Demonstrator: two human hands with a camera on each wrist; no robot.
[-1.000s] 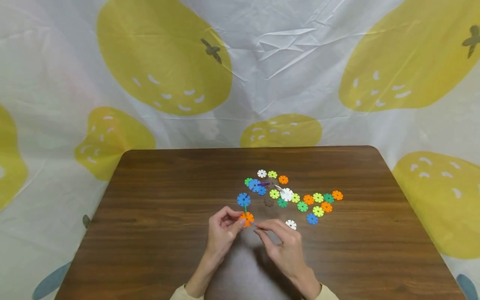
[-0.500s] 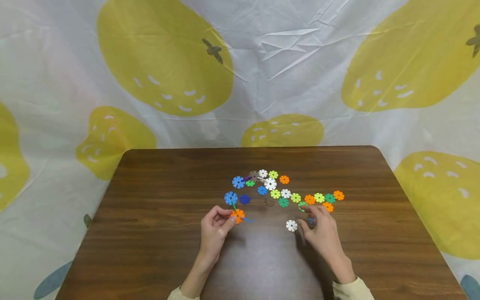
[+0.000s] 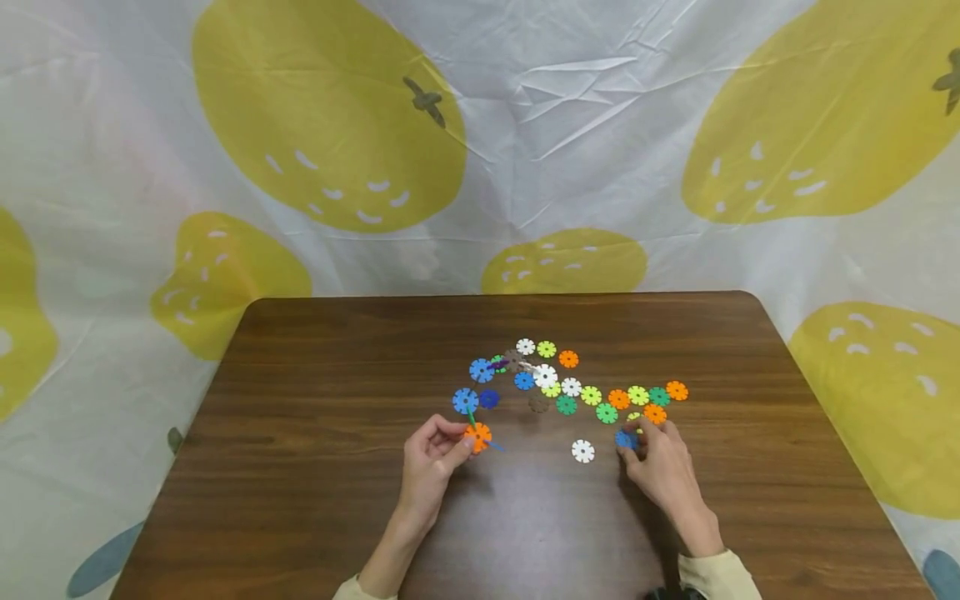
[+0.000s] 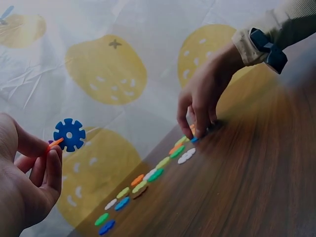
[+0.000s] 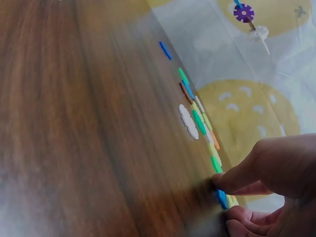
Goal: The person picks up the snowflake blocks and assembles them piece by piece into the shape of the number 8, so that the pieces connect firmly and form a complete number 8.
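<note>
My left hand point(image 3: 429, 471) pinches an orange notched disc point(image 3: 480, 435) between thumb and fingers, held above the table. This disc belongs to a curved chain of interlocked discs. A blue one point(image 3: 493, 447) sticks out to its right edge-on, and a green one point(image 3: 472, 418) leads up to a light blue disc point(image 3: 465, 401). Farther along the chain are a purple disc point(image 5: 244, 13) and a white disc point(image 3: 545, 376) at its end. On the right, my right hand point(image 3: 666, 471) has thumb and fingers around a loose blue disc point(image 3: 625, 439) at the table surface.
Loose notched discs in several colours lie on the brown wooden table point(image 3: 322, 400). An orange disc point(image 3: 677, 390) is at the right end of the group. A white disc point(image 3: 582, 451) lies apart, between the hands. Behind the table hangs a fruit-patterned cloth point(image 3: 570, 125).
My right hand has left the orange disc, where the edge-on blue disc now shows, and moved right to the loose blue disc. The left hand has shifted slightly left with the chain.
</note>
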